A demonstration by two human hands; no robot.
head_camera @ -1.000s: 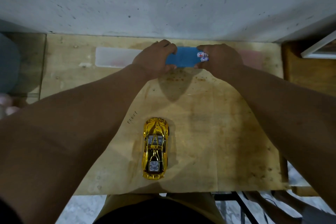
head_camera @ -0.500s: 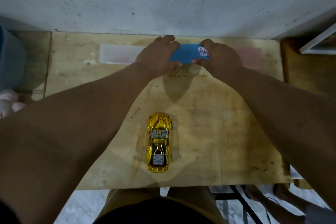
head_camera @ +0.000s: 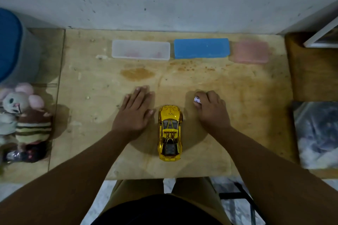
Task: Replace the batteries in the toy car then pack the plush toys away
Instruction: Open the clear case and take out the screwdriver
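Batteries in hand, car not opened yet

Your left hand [head_camera: 134, 113] lies flat, fingers relaxed, on the surface [head_camera: 237, 97]; your right hand [head_camera: 212, 110] pinches small batteries [head_camera: 197, 99]. The gold toy car [head_camera: 170, 132] sits upright between your fingers, touching neither hand. Looks like you'll flip it next to reach the battery hatch.

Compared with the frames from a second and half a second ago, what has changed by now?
Both hands have left the blue box at the wall and come back toward the toy car. The left hand lies flat on the table, beside the car. The right hand still grips the small white batteries in its fingers. The car, the blue box and the clear box remain in place.
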